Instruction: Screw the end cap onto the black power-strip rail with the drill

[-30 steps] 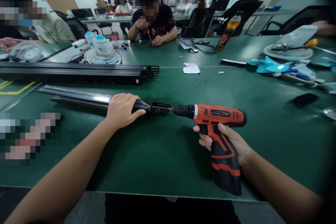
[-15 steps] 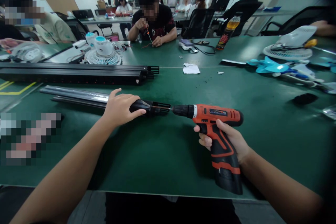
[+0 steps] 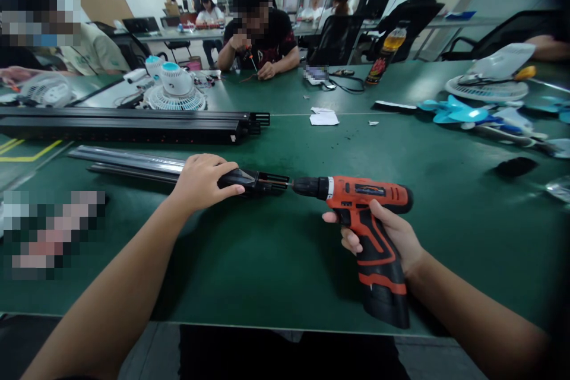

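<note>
My left hand [image 3: 205, 181] is wrapped over a long black profile bar [image 3: 133, 163] that lies on the green table, its thumb along the near side. The bar's slotted black end [image 3: 271, 183] sticks out to the right of that hand. In my right hand [image 3: 394, 234] is a red and black cordless drill [image 3: 367, 190], gripped by its handle with the thumb on the back. The drill points left, and its bit reaches into the bar's slotted end; the tip of the bit is hidden. One right finger stretches past the trigger.
Behind the bar lie several longer black bars [image 3: 178, 127]. White fan parts [image 3: 176, 86] stand at the back left, blue fan blades [image 3: 452, 110] at the right. A paper scrap [image 3: 324, 116] and a bottle [image 3: 387, 53] are farther back. Across the table a person [image 3: 258, 35] holds a screwdriver.
My left fingers have lowered onto the bar; one was raised before. A right finger has stretched out from the drill's trigger. Bar and drill are almost where they were.
</note>
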